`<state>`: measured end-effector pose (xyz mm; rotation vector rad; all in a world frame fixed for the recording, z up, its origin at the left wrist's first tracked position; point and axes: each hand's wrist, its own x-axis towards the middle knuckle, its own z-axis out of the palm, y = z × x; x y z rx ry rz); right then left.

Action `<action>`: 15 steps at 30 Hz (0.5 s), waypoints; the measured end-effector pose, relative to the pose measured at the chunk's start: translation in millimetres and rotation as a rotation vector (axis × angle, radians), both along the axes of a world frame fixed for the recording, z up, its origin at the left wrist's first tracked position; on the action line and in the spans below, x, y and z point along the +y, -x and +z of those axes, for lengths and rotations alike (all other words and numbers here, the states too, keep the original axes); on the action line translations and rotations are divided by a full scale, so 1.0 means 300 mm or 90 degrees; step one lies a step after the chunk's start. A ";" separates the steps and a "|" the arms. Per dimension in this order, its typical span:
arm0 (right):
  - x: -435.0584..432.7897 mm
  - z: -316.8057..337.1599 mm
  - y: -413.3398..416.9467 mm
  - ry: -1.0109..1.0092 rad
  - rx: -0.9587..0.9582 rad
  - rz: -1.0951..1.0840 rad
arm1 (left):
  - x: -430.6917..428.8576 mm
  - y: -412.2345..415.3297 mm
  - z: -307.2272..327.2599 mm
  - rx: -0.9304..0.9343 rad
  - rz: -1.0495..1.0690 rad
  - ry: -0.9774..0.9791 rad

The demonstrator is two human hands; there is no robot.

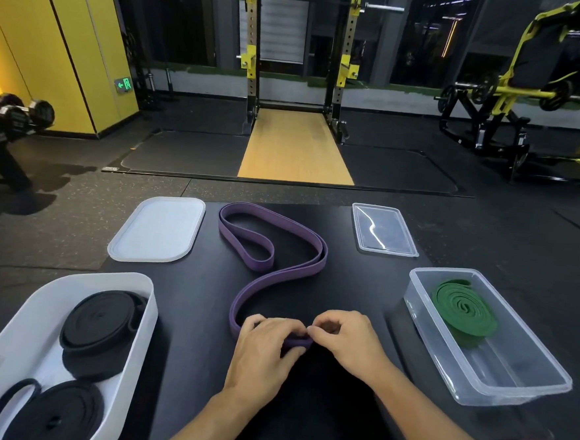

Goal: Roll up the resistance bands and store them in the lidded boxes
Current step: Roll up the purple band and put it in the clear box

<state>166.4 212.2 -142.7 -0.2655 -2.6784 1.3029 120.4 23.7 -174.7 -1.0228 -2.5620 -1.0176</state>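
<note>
Up close, both hands work the near end of a purple band point(277, 277) on a black mat point(192, 316). Left hand point(266, 348), fingers curled, grips the end of the band from above; right hand point(345, 340) pinches the same end w/ thumb and fingertips, the rest of its fingers bent in. The 2 hands touch at the fold; how tight the roll is there can't be told, as the fingers cover it.

Left of the band's near end sits a white box point(26, 339), lid off, w/ 2 rolled black bands inside: one roll point(59, 413) nearest the camera, a second point(99, 323) behind it, plus a loose black strap at the box's near-left corner. Right of the band's near end is a clear box point(511, 372), also open, w/ a coiled green band point(464, 307) lying tilted at its far end.

Beyond the hands the purple band snakes away unrolled, doubled on itself, ending in a wide loop at the mat's far edge. Left of that loop lies a white lid point(159, 229), flat; right of it, a clear lid point(384, 231).

Past the band, across the gym floor: a wood platform point(297, 148) under a squat rack point(295, 48), dumbbells point(18, 115) far left, a yellow weight machine point(517, 84) far right.
</note>
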 end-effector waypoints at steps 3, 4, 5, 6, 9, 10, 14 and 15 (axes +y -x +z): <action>-0.031 -0.010 0.004 -0.056 -0.001 -0.051 | 0.002 0.000 0.004 -0.029 0.016 -0.005; -0.036 -0.014 0.003 -0.071 0.007 -0.054 | 0.001 0.002 0.004 -0.032 0.019 0.000; -0.034 -0.016 0.002 -0.085 0.016 -0.044 | 0.001 0.004 0.002 -0.034 0.018 0.005; -0.028 -0.017 0.002 -0.099 0.020 -0.025 | 0.001 0.006 0.002 -0.034 0.016 0.008; -0.004 -0.002 0.011 -0.131 0.012 0.042 | 0.003 0.024 0.009 -0.010 0.005 0.023; 0.002 0.006 0.018 -0.137 0.005 0.062 | 0.003 0.033 0.013 0.003 -0.004 0.031; 0.016 0.041 0.049 -0.160 -0.026 0.131 | -0.008 0.069 0.018 0.070 -0.050 0.068; 0.019 0.049 0.053 -0.166 -0.029 0.147 | -0.009 0.075 0.017 0.081 -0.055 0.075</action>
